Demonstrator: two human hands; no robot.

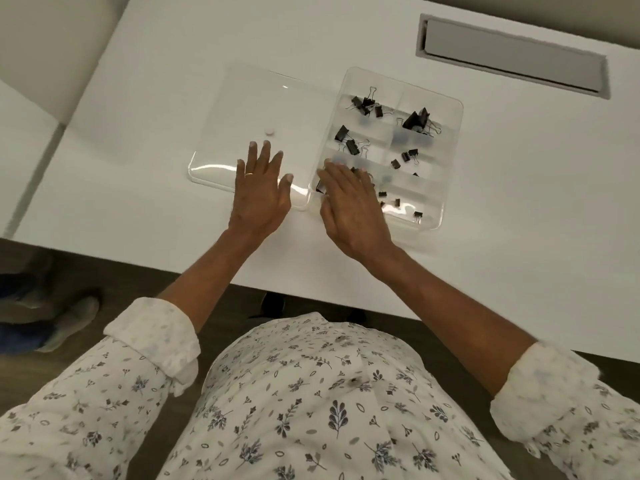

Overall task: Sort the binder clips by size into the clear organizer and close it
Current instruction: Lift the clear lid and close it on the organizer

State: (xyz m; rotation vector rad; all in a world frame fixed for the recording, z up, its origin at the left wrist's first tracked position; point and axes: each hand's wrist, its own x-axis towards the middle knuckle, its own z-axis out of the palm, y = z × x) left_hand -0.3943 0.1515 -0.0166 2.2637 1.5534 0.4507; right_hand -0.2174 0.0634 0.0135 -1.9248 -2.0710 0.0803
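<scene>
A clear organizer (446,109) lies open on the white table, its flat lid (242,98) spread out to the left. Black binder clips sit in its compartments: larger ones (419,119) at the far right, medium ones (351,145) on the left side, small ones (405,157) nearer me. My left hand (261,188) rests flat, fingers spread, on the lid's near edge. My right hand (349,206) lies palm down over the organizer's near left corner, fingers apart, hiding some clips there. A black clip (321,186) shows just beside its thumb.
A small pale round thing (269,132) lies on the lid. A grey recessed cable slot (512,53) sits in the table at the far right. The table's near edge (173,268) runs just under my forearms. Someone's shoes (52,317) stand on the floor at left.
</scene>
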